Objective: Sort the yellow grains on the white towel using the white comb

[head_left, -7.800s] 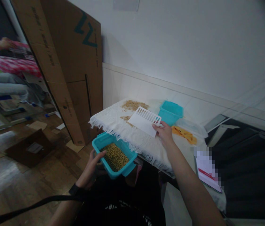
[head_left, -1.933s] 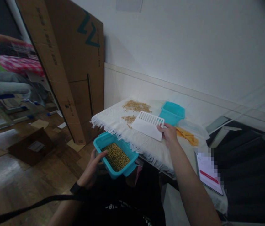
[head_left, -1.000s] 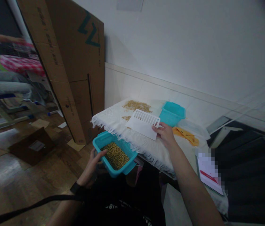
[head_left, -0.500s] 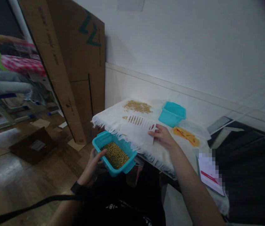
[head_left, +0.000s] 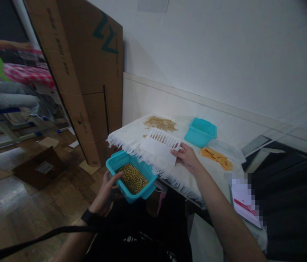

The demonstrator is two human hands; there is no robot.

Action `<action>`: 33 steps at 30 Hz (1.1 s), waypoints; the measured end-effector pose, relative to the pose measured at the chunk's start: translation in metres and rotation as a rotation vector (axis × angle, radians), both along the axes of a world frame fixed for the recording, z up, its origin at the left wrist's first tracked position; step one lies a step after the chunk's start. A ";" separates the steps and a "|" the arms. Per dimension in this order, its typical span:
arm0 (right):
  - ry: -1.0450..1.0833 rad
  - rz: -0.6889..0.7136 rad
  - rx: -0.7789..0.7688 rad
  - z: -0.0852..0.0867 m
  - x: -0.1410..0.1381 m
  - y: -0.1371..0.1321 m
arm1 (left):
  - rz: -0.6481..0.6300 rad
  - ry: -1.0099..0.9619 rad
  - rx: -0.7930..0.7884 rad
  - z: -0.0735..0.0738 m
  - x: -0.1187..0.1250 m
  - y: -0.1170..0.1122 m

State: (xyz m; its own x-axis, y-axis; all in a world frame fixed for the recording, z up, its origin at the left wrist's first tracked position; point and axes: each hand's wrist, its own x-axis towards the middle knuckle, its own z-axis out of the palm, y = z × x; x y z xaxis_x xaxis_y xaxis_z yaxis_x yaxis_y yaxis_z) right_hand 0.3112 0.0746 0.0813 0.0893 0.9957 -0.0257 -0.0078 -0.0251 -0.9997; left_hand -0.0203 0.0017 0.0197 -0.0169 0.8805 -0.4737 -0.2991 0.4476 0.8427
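Note:
My left hand [head_left: 109, 189] grips the near left rim of a teal plastic tub [head_left: 152, 187], its thumb over the edge. Yellowish beans [head_left: 133, 177] partly fill this tub, which is held just below the fringed table edge. In my right hand [head_left: 185, 155] is a flat white slotted scraper [head_left: 160, 148], pinched at its right end with the slots pointing away from me. It is over the white cloth [head_left: 126, 134]; whether it touches the cloth I cannot tell. Beyond it lies a spread of loose beans [head_left: 161, 123].
A second teal tub [head_left: 201, 133] stands at the back of the table, near a clear lid [head_left: 228, 151] and an orange cloth [head_left: 215, 158]. A tablet-like device [head_left: 246, 203] lies on the right. A tall cardboard box [head_left: 88, 72] rises at left; another person's arm [head_left: 0, 46] shows beyond.
The scraper has tilted and shifted slightly away from me, toward the loose beans. The bean-filled tub has stayed nearly in place in my left hand.

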 end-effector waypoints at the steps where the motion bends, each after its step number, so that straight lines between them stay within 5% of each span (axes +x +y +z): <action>1: -0.001 0.020 -0.007 0.000 0.000 -0.001 | -0.002 -0.006 0.005 0.001 0.000 -0.001; 7: 0.007 0.112 -0.042 0.001 0.002 -0.004 | -0.013 -0.010 0.025 0.005 0.002 -0.003; 16: 0.065 -0.317 0.189 0.004 0.011 0.007 | 0.004 0.006 -0.020 -0.004 0.000 0.001; 25: -0.120 -0.018 0.155 0.005 -0.038 0.034 | -0.006 -0.019 -0.034 -0.006 -0.001 0.003; 33: -0.134 -0.159 0.133 -0.001 -0.014 0.064 | -0.011 -0.019 -0.071 -0.008 -0.001 0.004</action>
